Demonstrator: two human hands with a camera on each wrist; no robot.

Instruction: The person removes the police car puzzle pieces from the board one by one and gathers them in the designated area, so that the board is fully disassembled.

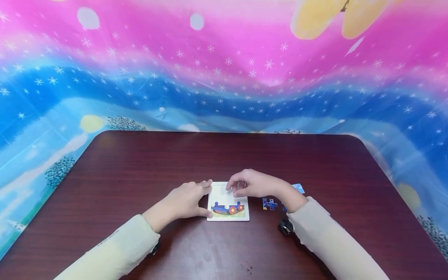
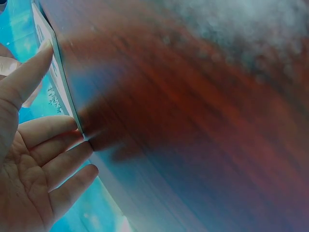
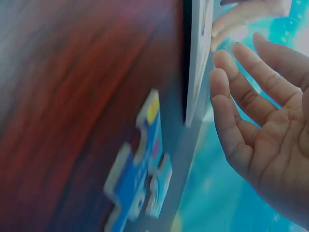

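Your left hand (image 1: 182, 198) braces the left side of the tray (image 1: 229, 219), thumb at the near corner and fingers reaching toward the far one; those fingers are extended against it rather than clenched. The tray lies flat on the surface (image 1: 157, 155), between your hands, with a joined strip (image 1: 227, 210) of puzzle along its near side. Your right hand (image 1: 257, 184) hangs over the tray's far right part, its fingers loosely bent and released, with no piece in them that shows. The loose pieces (image 1: 270, 204) lie to the right of the tray, partly under your right wrist.

Your right sleeve (image 1: 325, 229) and the black device (image 1: 286, 226) at its cuff are close to those pieces, so a low sweep of that forearm could scatter them. If your left hand eased off, a sideways press on the tray could slide it or turn it. A fingertip catching a knob on the strip's upper edge might lift it out of line.

Only the head view shows the strip's picture, a blue vehicle with red wheels, but there your wrist covers some pieces. The right wrist view bares your palm and the pieces' thickness; whether those fingertips touch the tray, you cannot tell. The left wrist view shows your thumb on the rim and fingertips at the edge, which the head view shows only from above.
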